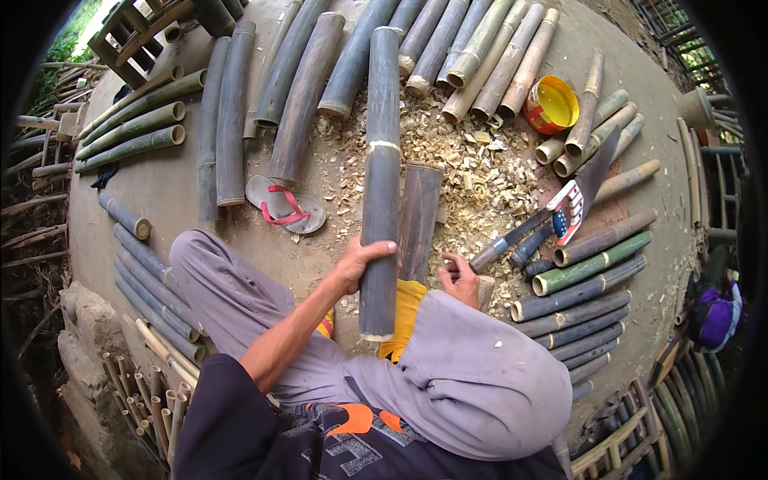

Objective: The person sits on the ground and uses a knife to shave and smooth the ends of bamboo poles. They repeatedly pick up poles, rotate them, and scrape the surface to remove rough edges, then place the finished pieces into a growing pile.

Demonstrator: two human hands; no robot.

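My left hand (364, 264) is closed around the lower part of a long dark bamboo pole (382, 176), thumb across its front. The pole stretches away from me, with a pale node ring midway and its near end over my lap. My right hand (460, 280) is apart from the pole, fingers loosely curled with nothing visible in them. Just beyond that hand lies a tool with a wooden grip and a dark shaft (512, 232). A shorter, wider brown bamboo piece (419, 212) stands between the pole and the wood chips.
Wood chips (472, 160) cover the ground ahead. A handsaw (568, 212) with a red, white and blue handle leans among cut bamboo (588, 272) at right. A yellow-lined red tub (552, 106) sits beyond. A grey sandal (288, 206) lies left, near more bamboo lengths (236, 112).
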